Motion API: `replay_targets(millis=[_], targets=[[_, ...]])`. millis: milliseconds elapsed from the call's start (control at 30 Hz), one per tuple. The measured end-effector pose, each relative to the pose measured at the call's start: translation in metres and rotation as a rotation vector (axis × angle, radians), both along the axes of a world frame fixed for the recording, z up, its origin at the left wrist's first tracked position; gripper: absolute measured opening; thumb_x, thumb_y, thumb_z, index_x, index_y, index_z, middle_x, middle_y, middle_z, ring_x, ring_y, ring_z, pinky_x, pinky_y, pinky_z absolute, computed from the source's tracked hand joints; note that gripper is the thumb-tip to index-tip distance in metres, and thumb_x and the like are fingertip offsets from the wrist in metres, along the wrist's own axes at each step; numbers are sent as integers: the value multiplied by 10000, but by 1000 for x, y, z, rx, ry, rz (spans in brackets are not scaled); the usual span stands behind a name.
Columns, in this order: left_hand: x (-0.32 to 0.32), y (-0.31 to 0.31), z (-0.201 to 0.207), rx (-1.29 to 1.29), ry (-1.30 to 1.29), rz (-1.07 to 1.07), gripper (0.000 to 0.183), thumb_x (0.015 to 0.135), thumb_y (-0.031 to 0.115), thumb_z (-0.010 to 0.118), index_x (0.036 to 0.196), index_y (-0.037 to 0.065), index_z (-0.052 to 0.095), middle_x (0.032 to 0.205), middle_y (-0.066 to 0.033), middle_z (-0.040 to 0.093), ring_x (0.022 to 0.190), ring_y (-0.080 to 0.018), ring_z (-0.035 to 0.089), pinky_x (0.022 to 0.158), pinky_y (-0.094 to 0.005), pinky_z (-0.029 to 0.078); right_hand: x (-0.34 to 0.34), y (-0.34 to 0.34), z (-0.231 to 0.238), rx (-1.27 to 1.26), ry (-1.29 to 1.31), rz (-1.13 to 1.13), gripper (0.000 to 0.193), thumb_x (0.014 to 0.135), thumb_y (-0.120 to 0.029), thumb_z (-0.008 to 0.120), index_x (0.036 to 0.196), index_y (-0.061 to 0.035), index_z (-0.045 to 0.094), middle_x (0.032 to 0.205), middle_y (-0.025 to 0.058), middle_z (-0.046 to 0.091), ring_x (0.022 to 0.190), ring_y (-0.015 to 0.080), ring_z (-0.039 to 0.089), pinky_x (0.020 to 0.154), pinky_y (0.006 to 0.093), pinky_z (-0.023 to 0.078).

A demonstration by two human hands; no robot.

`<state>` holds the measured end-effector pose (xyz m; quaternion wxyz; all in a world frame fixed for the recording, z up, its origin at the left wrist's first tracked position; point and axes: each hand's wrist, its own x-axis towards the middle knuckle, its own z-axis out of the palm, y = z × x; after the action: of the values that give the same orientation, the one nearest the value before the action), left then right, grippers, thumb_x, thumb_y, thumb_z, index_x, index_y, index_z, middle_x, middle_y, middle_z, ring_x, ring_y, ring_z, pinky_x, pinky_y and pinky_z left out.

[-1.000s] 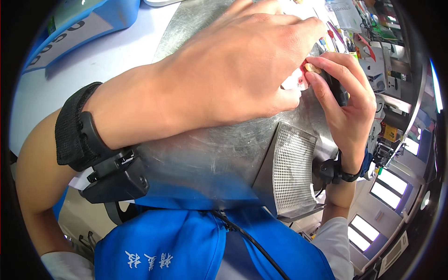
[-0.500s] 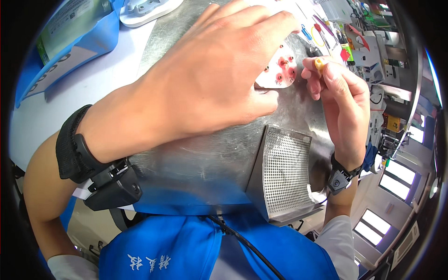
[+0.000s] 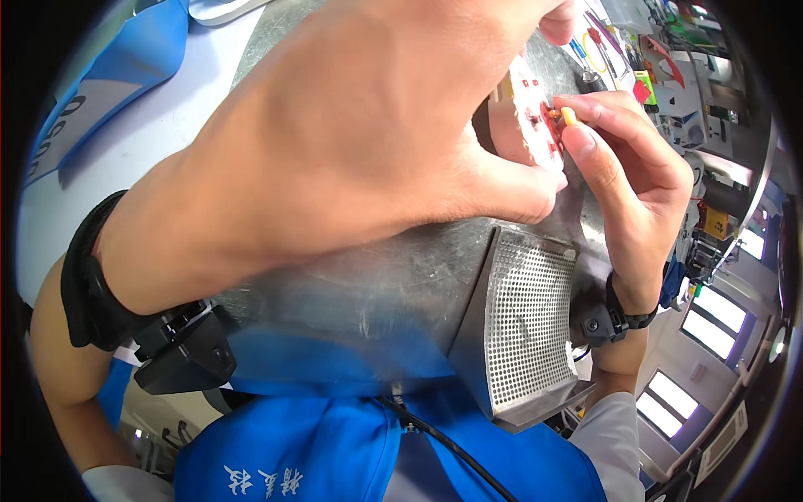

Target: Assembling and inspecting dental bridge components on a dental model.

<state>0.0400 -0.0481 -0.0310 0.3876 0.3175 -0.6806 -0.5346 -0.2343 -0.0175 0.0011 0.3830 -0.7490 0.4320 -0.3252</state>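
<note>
My left hand (image 3: 401, 125) reaches across the middle and grips a white plate-like part (image 3: 525, 121) by its edges, thumb below. The part is tilted up, with red patches and small metal studs on the face toward my right hand. My right hand (image 3: 640, 167) pinches a small yellow piece (image 3: 569, 115) between thumb and fingers. The yellow piece is right at the red-marked face; I cannot tell whether it touches a stud. Much of the white part is hidden behind my left hand.
On the metal tabletop (image 3: 360, 293), a curved perforated metal tray (image 3: 531, 322) stands near the front edge. A blue bin (image 3: 138, 54) sits at the far left. Screwdriver-like tools (image 3: 592, 75) lie beyond my right hand. Part of a white moulded piece (image 3: 219, 10) shows at the top.
My left hand has lifted and turned the white part, tilting its red-marked face toward the right. My right hand has brought the yellow piece up against or close to that face.
</note>
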Motion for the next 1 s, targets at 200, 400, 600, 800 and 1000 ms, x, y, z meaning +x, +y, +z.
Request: replay_targets(millis=[200, 400, 600, 800, 1000], targets=[[-14, 10, 13, 193, 79, -19, 351, 973, 248, 610, 1143, -56, 571, 1087, -195, 666, 1089, -296, 623, 952, -411, 498, -2, -5, 0, -198, 159, 114, 290, 944, 97, 651, 1229, 62, 690, 1187, 223, 710, 1113, 263, 666, 975, 356, 528], [-5, -14, -3, 378, 172, -58, 343, 984, 249, 600, 1139, -55, 575, 1084, -190, 669, 1083, -285, 629, 950, -402, 501, -4, 0, 1, -277, 279, 94, 284, 958, 98, 639, 1237, 73, 683, 1204, 238, 704, 1078, 258, 674, 943, 346, 539], [16, -21, -5, 554, 246, -77, 336, 994, 250, 591, 1135, -55, 579, 1082, -186, 673, 1077, -274, 636, 947, -394, 504, 3, 4, -1, -219, 116, 50, 211, 968, 84, 639, 1174, 92, 687, 1146, 200, 710, 1059, 239, 664, 921, 327, 531], [0, -30, -3, 741, 330, -100, 330, 1004, 251, 581, 1130, -54, 583, 1079, -182, 676, 1071, -263, 642, 945, -386, 508, 2, 0, -6, -270, 133, 85, 212, 956, 84, 644, 1163, 88, 691, 1148, 198, 701, 1079, 248, 650, 963, 346, 505], [-11, -1, 29, 918, 394, -71, 325, 1015, 252, 571, 1126, -54, 586, 1076, -177, 680, 1065, -252, 649, 942, -377, 511, 13, -2, -7, -238, 84, 109, 226, 989, 32, 610, 1195, 83, 687, 1166, 211, 689, 1118, 259, 638, 1007, 361, 483]])
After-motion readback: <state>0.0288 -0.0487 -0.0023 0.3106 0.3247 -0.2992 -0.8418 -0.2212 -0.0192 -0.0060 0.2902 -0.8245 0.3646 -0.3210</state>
